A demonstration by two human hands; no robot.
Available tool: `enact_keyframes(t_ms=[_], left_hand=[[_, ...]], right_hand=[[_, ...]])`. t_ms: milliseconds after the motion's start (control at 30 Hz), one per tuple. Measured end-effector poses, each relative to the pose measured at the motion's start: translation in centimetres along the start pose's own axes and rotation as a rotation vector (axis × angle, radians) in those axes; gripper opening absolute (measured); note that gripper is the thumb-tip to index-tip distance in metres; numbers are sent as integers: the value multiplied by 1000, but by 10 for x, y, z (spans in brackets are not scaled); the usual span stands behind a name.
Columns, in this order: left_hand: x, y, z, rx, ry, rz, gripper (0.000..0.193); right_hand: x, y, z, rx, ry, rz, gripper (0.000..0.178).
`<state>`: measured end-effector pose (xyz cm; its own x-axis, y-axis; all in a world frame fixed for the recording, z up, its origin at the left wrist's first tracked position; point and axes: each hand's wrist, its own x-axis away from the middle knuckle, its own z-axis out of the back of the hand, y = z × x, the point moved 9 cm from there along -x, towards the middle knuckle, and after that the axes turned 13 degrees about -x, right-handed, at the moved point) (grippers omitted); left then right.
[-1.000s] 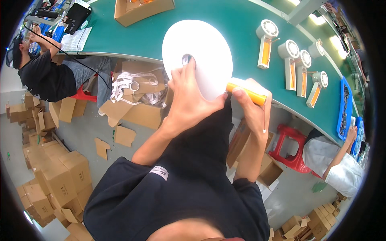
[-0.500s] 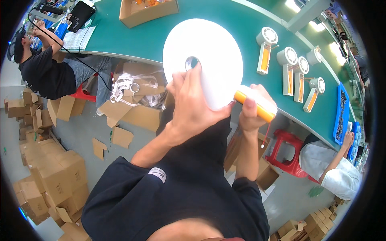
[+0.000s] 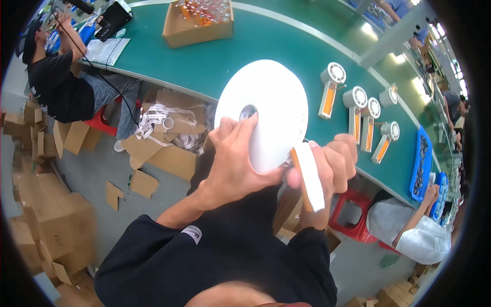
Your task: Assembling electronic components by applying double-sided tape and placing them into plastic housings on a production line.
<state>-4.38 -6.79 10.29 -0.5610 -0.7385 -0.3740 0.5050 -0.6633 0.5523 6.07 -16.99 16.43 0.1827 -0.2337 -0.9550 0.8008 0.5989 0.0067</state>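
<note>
A large white roll of tape (image 3: 279, 97) is in my left hand (image 3: 232, 161), whose fingers lie at its centre hole while the thumb presses near its lower rim. Just right of that rim, my right hand (image 3: 335, 161) grips an orange battery pack (image 3: 302, 179) between thumb and fingers. A white strip (image 3: 312, 179) covers the face of the pack turned toward me. The pack's upper end is close to the roll's edge; whether tape still joins them I cannot tell.
Several white fan-like units with orange inserts (image 3: 327, 101) lie on the green table (image 3: 204, 71). Behind is a carton of orange parts (image 3: 197, 36); a blue tray (image 3: 420, 163) sits right. Below, a carton (image 3: 171, 158) holds white strips. People sit on both sides, near red stools (image 3: 350, 217).
The battery pack has turned from slanting to nearly upright, its white-covered face now toward me. My right fingers have wrapped round its right side. The roll sits lower and more tilted in view.
</note>
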Motion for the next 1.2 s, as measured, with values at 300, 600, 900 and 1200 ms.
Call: enact_keyframes(t_ms=[300,600,900,1200], left_hand=[[22,-27,12,-98,-73,-44,86],[-45,-105,-4,-555,-277,-109,91],[-81,-143,-12,-662,-286,-245,75],[-239,-99,-1,-589,53,-574,24]], right_hand=[[20,130,68,19,880,-446,41],[23,153,-38,-1409,639,-859,58],[99,212,-121,-1070,247,-1375,44],[132,280,-167,-838,270,-1264,32]])
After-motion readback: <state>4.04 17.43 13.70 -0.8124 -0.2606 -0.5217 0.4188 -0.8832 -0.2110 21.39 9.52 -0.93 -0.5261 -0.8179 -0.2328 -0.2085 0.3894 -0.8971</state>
